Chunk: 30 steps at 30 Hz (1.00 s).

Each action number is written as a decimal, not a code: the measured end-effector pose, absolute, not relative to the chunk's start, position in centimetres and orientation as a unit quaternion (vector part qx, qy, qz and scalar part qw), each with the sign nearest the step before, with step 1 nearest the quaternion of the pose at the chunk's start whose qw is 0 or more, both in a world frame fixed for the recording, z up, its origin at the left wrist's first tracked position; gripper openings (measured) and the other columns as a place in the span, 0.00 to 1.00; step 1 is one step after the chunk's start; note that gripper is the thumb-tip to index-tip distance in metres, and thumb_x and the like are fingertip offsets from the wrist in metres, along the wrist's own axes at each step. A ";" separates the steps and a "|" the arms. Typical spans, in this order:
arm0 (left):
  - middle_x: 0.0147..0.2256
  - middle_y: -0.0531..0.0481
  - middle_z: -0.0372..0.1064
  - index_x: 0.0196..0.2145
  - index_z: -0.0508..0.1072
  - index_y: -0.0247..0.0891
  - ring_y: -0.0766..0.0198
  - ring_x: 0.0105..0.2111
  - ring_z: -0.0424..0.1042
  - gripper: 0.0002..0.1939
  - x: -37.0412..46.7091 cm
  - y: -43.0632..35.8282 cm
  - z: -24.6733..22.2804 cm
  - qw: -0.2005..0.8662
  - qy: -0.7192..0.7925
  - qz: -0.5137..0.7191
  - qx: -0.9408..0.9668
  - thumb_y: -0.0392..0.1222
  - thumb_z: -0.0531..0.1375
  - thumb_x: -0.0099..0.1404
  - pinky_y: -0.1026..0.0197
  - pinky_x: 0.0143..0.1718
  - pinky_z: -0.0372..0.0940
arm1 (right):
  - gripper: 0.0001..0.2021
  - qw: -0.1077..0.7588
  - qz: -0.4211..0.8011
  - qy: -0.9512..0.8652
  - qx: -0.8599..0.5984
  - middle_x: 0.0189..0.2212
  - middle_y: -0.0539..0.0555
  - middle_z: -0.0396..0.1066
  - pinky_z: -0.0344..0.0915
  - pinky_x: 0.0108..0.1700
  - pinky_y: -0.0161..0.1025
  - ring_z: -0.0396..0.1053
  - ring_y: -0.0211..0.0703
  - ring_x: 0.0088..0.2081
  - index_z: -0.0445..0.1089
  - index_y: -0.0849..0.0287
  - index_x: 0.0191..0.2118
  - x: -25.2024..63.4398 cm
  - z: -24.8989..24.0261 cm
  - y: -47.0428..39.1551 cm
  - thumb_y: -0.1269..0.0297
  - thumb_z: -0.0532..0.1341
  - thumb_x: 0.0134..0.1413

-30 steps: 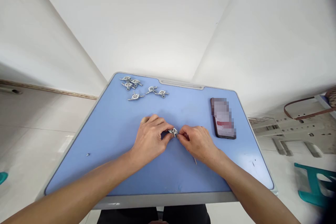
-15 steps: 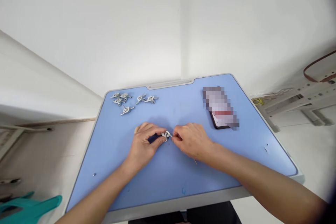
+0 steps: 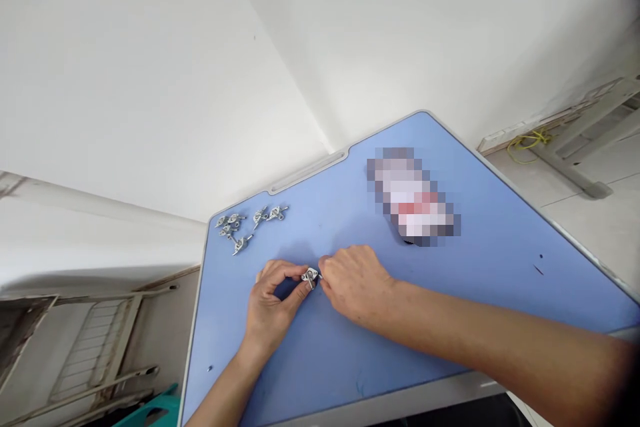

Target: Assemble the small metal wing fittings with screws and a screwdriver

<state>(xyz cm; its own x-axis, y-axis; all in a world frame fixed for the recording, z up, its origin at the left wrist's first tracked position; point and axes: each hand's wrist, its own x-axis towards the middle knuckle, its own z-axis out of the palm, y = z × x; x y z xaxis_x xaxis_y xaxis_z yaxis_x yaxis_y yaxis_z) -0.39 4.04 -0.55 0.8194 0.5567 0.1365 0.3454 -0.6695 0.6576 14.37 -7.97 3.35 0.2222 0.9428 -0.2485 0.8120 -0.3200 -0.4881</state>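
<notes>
Between the thumb and forefinger of my left hand (image 3: 273, 303) is a small silver metal fitting (image 3: 310, 276), which has a flat plate with holes and a short pin across its face. My right hand (image 3: 356, 282) is closed close against the fitting's right side. A thin metallic tip shows at its fingertips; whether it belongs to the fitting or is a separate piece I cannot tell. Farther back on the left lie several similar metal fittings, one of them (image 3: 242, 245) nearest to me and another (image 3: 277, 213) at the right of the group.
The blue tabletop (image 3: 300, 367) has a pale raised rim. A blurred-out phone (image 3: 413, 197) lies at the back right. A tiny metal piece (image 3: 209, 368) rests near the left edge. A teal stool (image 3: 153, 411) and metal frames (image 3: 100, 340) stand lower left.
The camera view has turned and tilted, so the table appears slanted. My left hand still pinches the fitting. My right hand has rolled slightly and sits closer against the fitting's side.
</notes>
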 end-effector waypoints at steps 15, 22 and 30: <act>0.28 0.53 0.72 0.38 0.77 0.46 0.60 0.33 0.69 0.06 0.0 3.9 -0.1 0.264 0.209 0.167 0.927 0.43 0.60 0.64 0.52 0.43 0.60 | 0.12 0.107 0.252 -0.570 -0.775 0.35 0.60 0.77 0.61 0.33 0.37 0.75 0.49 0.40 0.74 0.59 0.40 14.5 3.8 -7.9 0.67 0.53 0.63; 0.26 0.53 0.69 0.36 0.77 0.44 0.61 0.32 0.68 0.08 0.1 4.0 -0.1 0.312 0.255 0.165 0.900 0.47 0.61 0.62 0.56 0.40 0.62 | 0.12 0.106 0.266 -0.564 -0.774 0.32 0.58 0.77 0.60 0.33 0.38 0.74 0.49 0.38 0.75 0.57 0.38 14.7 3.6 -7.6 0.69 0.53 0.60; 0.25 0.53 0.68 0.32 0.77 0.42 0.62 0.30 0.67 0.05 0.3 3.9 0.4 0.336 0.288 0.148 0.884 0.44 0.63 0.59 0.56 0.38 0.62 | 0.12 0.116 0.263 -0.563 -0.775 0.32 0.57 0.77 0.59 0.33 0.37 0.74 0.48 0.37 0.75 0.58 0.37 14.9 3.5 -7.6 0.68 0.53 0.59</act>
<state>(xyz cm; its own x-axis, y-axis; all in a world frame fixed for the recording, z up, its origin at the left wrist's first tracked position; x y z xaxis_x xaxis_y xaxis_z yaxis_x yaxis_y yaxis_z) 0.34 3.86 0.41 0.7898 0.6095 0.0690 0.4103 -0.6086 0.6792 14.90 -7.59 3.51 0.2286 0.9333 -0.2770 0.8111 -0.3399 -0.4761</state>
